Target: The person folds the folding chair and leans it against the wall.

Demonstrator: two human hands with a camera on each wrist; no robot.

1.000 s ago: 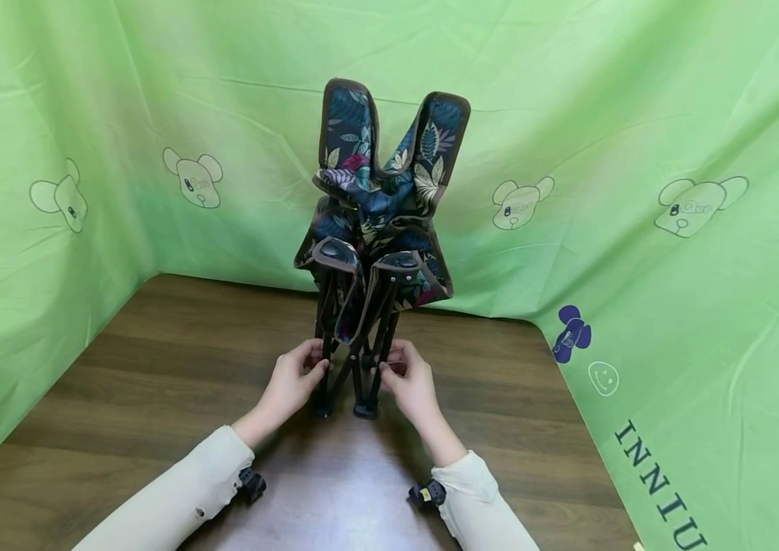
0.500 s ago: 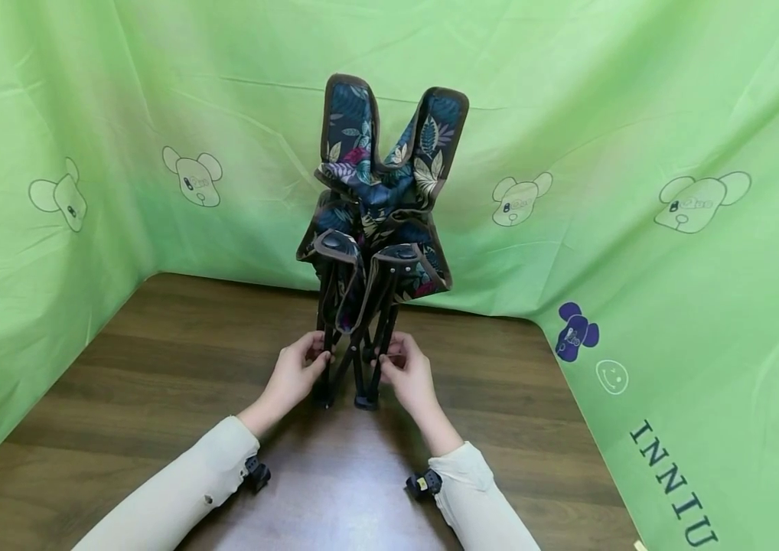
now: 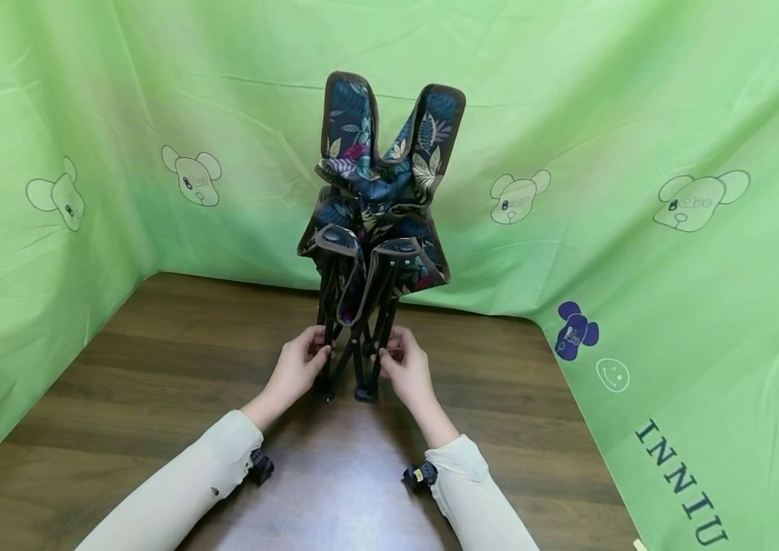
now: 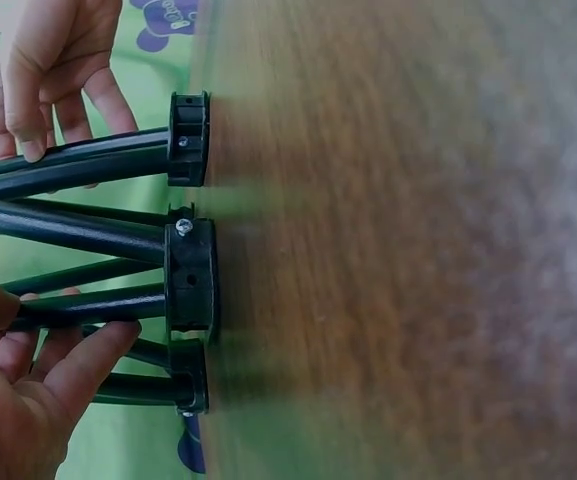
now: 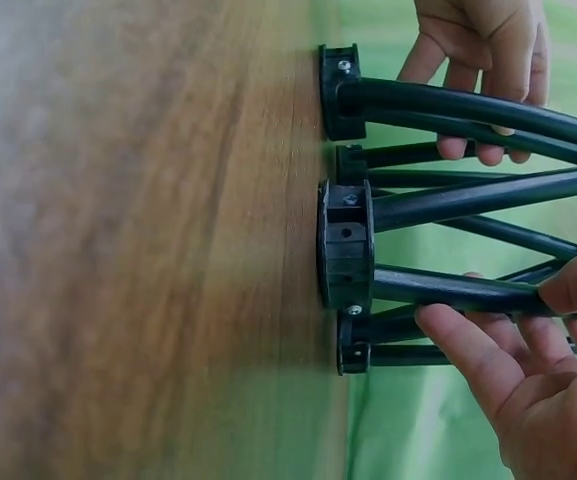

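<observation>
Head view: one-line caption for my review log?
Both hands, left hand and right hand, grip the legs of a folded floral camp chair standing on a wooden table.

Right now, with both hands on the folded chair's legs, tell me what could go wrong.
The folding chair stands tall on closely bunched feet, with its fabric bunched at the top, so it may tip if a grip loosens. The left hand and right hand have fingers among the crossing legs; they could get pinched if the frame moves. The feet may also slide on the smooth table.

One folded camp chair [image 3: 377, 229] on one wooden table [image 3: 155, 398] — two hands, left [image 3: 296, 370] and right [image 3: 406, 373] — four printed bear heads.
</observation>
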